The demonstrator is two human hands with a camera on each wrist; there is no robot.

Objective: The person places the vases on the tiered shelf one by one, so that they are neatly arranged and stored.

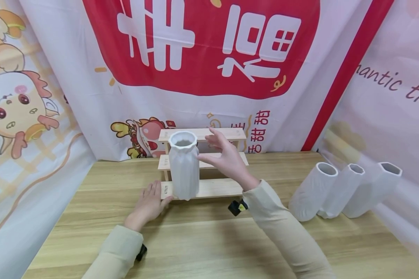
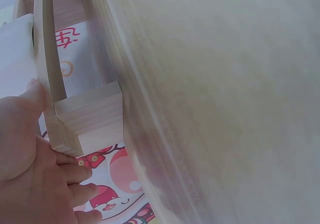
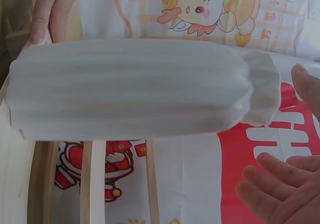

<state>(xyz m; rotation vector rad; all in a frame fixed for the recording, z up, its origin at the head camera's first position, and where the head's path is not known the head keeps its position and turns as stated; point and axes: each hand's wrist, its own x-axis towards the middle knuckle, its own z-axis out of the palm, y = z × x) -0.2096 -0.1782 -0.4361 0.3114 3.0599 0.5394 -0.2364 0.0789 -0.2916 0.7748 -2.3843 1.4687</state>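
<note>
A tall white vase (image 1: 184, 170) with a pleated body and scalloped rim stands upright on the lowest board of a three-tier wooden display stand (image 1: 220, 187), toward its left end. My right hand (image 1: 227, 157) is at the vase's upper right, thumb and fingers spread apart. In the right wrist view a gap shows between this hand (image 3: 287, 189) and the vase's neck (image 3: 262, 89). My left hand (image 1: 148, 203) rests against the left end of the lowest board, thumb along its front edge. The left wrist view shows the fingers (image 2: 80, 191) extended past the board's corner.
Three more white vases stand at the table's right side: a round-mouthed one (image 1: 312, 193), a narrower one (image 1: 342, 190) and a hexagonal one (image 1: 373, 190). Behind the stand hangs a red and white printed cloth (image 1: 202, 87). Printed cloth also lines both sides of the wooden table (image 1: 195, 248).
</note>
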